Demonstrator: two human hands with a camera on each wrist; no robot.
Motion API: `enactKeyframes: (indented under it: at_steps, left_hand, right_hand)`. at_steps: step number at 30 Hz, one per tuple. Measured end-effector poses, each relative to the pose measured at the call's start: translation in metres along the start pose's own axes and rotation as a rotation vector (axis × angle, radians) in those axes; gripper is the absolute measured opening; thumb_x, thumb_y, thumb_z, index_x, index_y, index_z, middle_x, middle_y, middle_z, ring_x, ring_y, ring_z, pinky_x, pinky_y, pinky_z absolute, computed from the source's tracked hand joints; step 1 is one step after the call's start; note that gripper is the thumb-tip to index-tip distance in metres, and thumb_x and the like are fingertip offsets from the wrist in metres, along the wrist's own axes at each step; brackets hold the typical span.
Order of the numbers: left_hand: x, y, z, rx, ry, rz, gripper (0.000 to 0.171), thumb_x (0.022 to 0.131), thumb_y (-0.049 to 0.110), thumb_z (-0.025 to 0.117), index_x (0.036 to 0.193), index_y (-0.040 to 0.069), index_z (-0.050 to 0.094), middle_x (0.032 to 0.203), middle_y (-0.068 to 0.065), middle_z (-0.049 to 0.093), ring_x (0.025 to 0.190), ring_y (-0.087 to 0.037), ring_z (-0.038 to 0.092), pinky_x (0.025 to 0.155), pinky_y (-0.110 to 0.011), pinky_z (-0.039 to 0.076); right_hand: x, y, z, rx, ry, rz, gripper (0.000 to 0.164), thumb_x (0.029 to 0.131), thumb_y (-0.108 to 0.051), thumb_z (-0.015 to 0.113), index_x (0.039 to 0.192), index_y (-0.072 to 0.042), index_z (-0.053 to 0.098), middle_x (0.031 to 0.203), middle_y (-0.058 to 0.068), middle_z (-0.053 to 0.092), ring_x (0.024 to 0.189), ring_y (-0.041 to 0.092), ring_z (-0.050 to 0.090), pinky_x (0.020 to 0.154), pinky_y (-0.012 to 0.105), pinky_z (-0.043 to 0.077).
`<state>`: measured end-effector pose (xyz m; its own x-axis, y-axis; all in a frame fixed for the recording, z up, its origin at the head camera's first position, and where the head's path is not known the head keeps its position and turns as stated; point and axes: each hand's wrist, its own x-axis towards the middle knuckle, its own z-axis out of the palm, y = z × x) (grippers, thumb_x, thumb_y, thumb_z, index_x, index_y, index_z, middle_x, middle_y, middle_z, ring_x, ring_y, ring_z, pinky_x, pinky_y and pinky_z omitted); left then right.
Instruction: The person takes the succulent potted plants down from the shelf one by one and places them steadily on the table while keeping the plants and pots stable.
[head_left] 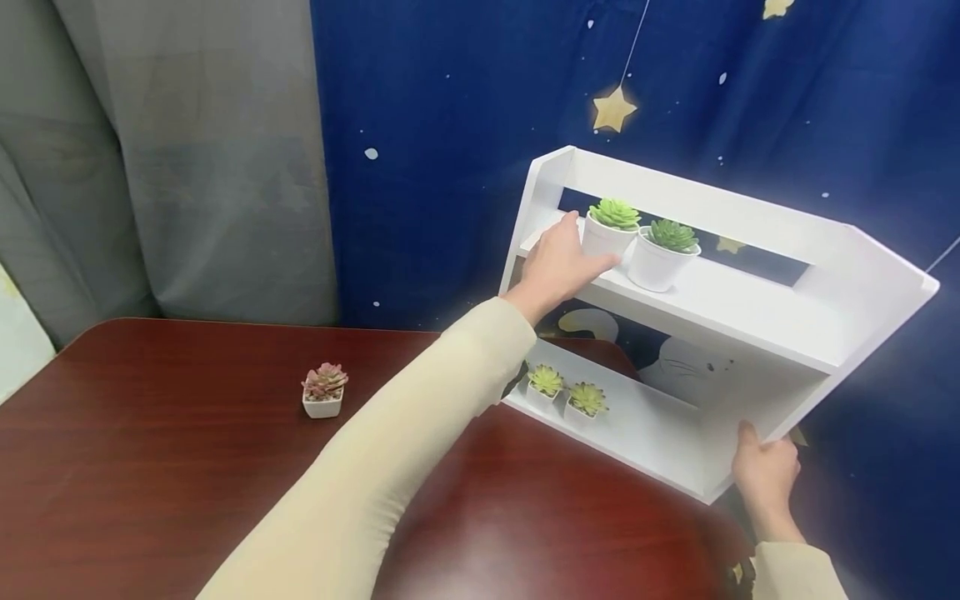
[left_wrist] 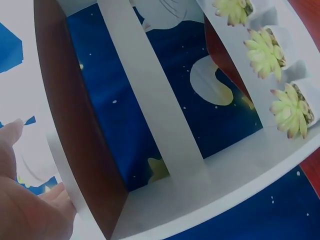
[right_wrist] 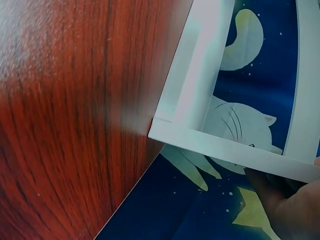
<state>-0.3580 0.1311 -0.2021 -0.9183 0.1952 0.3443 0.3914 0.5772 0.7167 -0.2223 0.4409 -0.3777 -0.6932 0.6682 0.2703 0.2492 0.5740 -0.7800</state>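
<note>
A white two-tier shelf stands at the table's right side, one corner at the edge. My left hand is at the upper tier, thumb and fingers around a white round pot with a bright green succulent. Right beside it stands a second round pot with a darker green succulent. My right hand grips the shelf's right side panel low down; in the right wrist view that hand is partly cut off. Small pale green succulents in white pots line the lower tier, three showing in the left wrist view.
A pink succulent in a small white square pot sits on the dark red wooden table, left of my forearm. Behind the table hang a blue star-patterned curtain and a grey curtain.
</note>
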Motion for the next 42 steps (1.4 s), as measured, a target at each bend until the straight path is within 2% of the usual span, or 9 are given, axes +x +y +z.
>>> enactKeyframes:
  at_steps: [7,14,19,24,27,30,38,42]
  left_hand:
    - [0.001,0.003,0.009,-0.037,0.011,-0.014,0.092,0.088,0.056,0.07,0.159,0.016,0.029,0.159,-0.001,0.045,0.146,-0.016,0.045,0.118,-0.035,0.042]
    - [0.006,0.005,0.006,0.037,0.019,-0.008,0.088,0.087,0.06,0.069,0.155,0.016,0.036,0.153,-0.002,0.052,0.137,-0.016,0.053,0.113,-0.034,0.045]
    - [0.008,0.006,0.008,0.062,0.03,0.0,0.083,0.086,0.062,0.069,0.151,0.017,0.043,0.142,0.0,0.062,0.126,-0.015,0.06,0.105,-0.033,0.049]
    - [0.007,0.002,0.014,0.095,0.077,-0.009,0.077,0.086,0.063,0.068,0.148,0.024,0.048,0.131,0.007,0.068,0.117,-0.01,0.063,0.097,-0.03,0.05]
    - [0.008,-0.001,0.014,0.106,0.101,0.003,0.076,0.086,0.064,0.068,0.148,0.026,0.049,0.132,0.009,0.067,0.118,-0.009,0.062,0.098,-0.029,0.05]
    - [0.007,-0.004,0.014,0.097,0.115,0.024,0.074,0.086,0.063,0.068,0.148,0.025,0.05,0.134,0.008,0.066,0.12,-0.009,0.062,0.099,-0.029,0.05]
    - [0.002,-0.007,0.009,-0.016,0.115,0.061,0.071,0.087,0.055,0.073,0.145,0.019,0.052,0.134,0.004,0.066,0.118,-0.01,0.062,0.101,-0.029,0.052]
    - [0.002,-0.007,0.007,-0.034,0.104,0.043,0.077,0.088,0.052,0.073,0.15,0.015,0.046,0.145,0.0,0.06,0.131,-0.013,0.057,0.11,-0.03,0.047]
  right_hand:
    - [0.0,0.008,-0.003,-0.004,0.004,0.004,0.056,0.104,-0.032,0.042,0.135,0.015,0.047,0.129,0.042,0.052,0.124,0.058,0.046,0.111,0.067,0.034]
    - [0.001,0.007,-0.005,0.012,-0.002,0.016,0.058,0.103,-0.033,0.042,0.135,0.014,0.047,0.129,0.041,0.053,0.124,0.057,0.047,0.11,0.066,0.035]
    - [0.002,0.008,-0.007,-0.008,0.01,0.012,0.058,0.104,-0.034,0.041,0.136,0.014,0.046,0.129,0.041,0.052,0.123,0.058,0.047,0.108,0.067,0.035]
    - [-0.003,0.01,-0.005,0.003,0.009,0.009,0.056,0.104,-0.031,0.041,0.136,0.015,0.046,0.128,0.042,0.052,0.122,0.059,0.046,0.107,0.068,0.035]
    - [-0.003,0.007,-0.003,0.019,0.018,-0.004,0.056,0.103,-0.03,0.042,0.136,0.014,0.046,0.128,0.042,0.052,0.122,0.059,0.046,0.107,0.068,0.034]
    - [-0.002,0.006,-0.002,0.021,0.018,-0.011,0.055,0.103,-0.03,0.042,0.137,0.014,0.045,0.129,0.042,0.052,0.123,0.059,0.046,0.108,0.068,0.034]
    - [-0.002,0.007,-0.002,0.017,0.026,-0.013,0.055,0.104,-0.031,0.042,0.134,0.015,0.048,0.126,0.042,0.054,0.12,0.058,0.05,0.106,0.068,0.037]
    - [-0.002,0.009,-0.002,0.009,0.019,-0.003,0.056,0.104,-0.031,0.041,0.136,0.015,0.047,0.127,0.042,0.053,0.12,0.058,0.05,0.105,0.068,0.038]
